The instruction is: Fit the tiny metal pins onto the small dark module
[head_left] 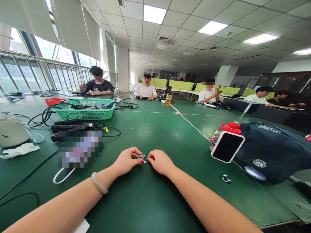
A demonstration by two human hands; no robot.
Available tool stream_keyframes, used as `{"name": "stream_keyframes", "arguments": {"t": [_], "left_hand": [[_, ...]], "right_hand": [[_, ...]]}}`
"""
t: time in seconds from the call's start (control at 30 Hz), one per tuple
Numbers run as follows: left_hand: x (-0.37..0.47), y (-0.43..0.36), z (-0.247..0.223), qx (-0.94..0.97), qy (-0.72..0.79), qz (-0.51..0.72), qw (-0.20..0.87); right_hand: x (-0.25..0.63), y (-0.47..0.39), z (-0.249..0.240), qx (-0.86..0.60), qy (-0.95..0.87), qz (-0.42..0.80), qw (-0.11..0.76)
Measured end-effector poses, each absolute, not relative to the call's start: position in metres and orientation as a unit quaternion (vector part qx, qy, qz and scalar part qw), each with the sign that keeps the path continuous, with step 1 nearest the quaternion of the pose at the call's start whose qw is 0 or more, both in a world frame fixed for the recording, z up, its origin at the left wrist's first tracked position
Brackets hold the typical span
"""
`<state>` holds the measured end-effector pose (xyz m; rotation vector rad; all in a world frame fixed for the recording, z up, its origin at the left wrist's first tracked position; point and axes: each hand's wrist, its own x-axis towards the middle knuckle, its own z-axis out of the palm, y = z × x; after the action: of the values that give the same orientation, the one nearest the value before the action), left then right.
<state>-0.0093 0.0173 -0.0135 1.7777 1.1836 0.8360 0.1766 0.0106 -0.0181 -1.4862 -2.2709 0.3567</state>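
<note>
Two pinches, one very tiny job

So I had both hands together out in front of me at the tabletop (150, 204), on something really fiddly. My left hand (126, 160) had thumb and finger drawn in on a small circuit board (141, 156) (looked like one anyway, too tiny to read any markings). My right hand (160, 162) was pinched down to almost no gap, with a little white piece (145, 161) at its fingertips, right between the hands. Couldn't tell whether it touched the board, or what it was exactly.

My take: this sort of thing wanted the board gripped by its edges and held steady while the other hand made only small moves. Bracing the wrists seemed worth doing, and a light pinch beat a hard squeeze, since a piece that small could easily ping away. The green basket (84, 114) and the phone (227, 147) sat well apart from my hands, so elbow room seemed fine.
</note>
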Motion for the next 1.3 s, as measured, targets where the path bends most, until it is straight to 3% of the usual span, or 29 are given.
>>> {"name": "stream_keyframes", "arguments": {"t": [0.5,0.67,0.83,1.3], "left_hand": [[-0.009,0.015,-0.012,0.722,0.484,0.298,0.394],[-0.011,0.013,-0.011,0.728,0.487,0.294,0.382],[-0.010,0.008,-0.008,0.718,0.485,0.300,0.400],[-0.003,0.006,-0.003,0.699,0.483,0.295,0.436]], "right_hand": [[0.179,0.013,-0.021,-0.518,-0.834,0.066,0.175],[0.185,0.012,-0.015,-0.569,-0.774,0.138,0.240],[0.170,-0.005,-0.001,-0.500,-0.802,0.117,0.306],[0.164,-0.007,-0.002,-0.455,-0.857,0.033,0.239]]}}
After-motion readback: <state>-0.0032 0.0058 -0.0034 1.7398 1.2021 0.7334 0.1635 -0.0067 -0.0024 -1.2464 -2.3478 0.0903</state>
